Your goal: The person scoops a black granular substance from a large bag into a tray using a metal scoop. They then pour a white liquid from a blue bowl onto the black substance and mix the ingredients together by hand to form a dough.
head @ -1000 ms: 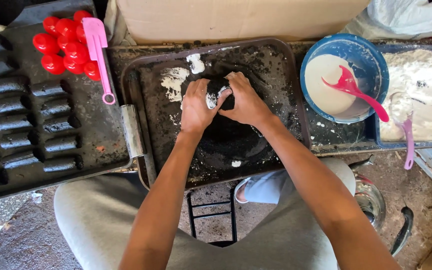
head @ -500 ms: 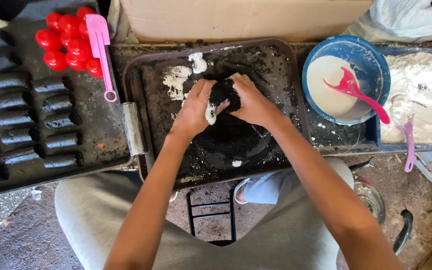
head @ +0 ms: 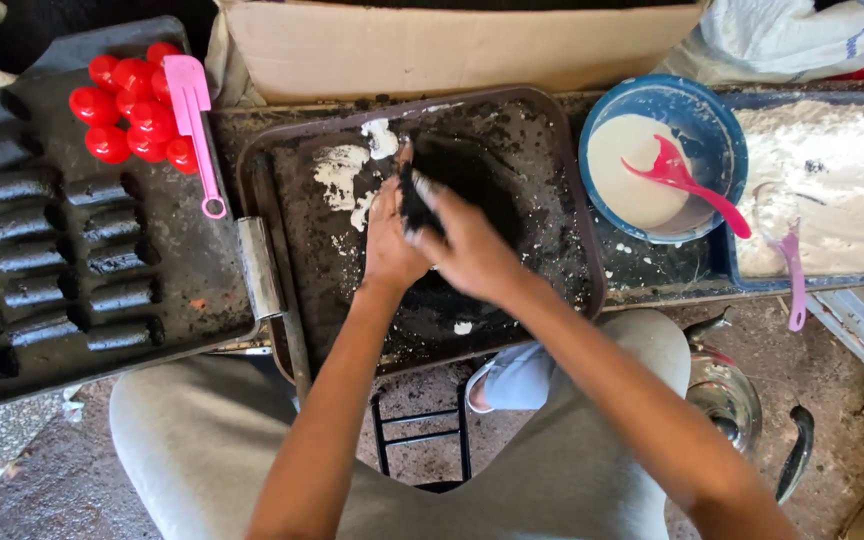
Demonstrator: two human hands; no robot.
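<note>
Over the dark tray (head: 562, 190), left hand (head: 390, 245) and right hand (head: 467, 250) clamp a black lump (head: 414, 195) (white-smeared).

Between the hands (head: 422, 240) sits a black lump (head: 414, 195), dull as soot, with pale paste smeared on the fingers. Under them the tray (head: 282, 180) is dark brown, crusted black, with white blotches (head: 342, 170) just beyond the left hand (head: 392, 245). Further left, red balls (head: 132, 115) cluster beside a pink spatula (head: 197, 120), and black log-shaped pieces (head: 52, 260) lie in rows on a dark grey board (head: 212, 290). To the right of the right hand (head: 472, 250), a blue bowl (head: 697, 100) holds cream-coloured batter (head: 622, 180) and a red-pink spoon (head: 682, 180). Beyond it, a blue tray (head: 722, 260) is filled with white powder (head: 832, 190), with a pale lilac scoop (head: 792, 260). Beyond the hands the cardboard box (head: 432, 45) is tan. Nearer the person, the trousers (head: 192, 450) are grey.
</note>
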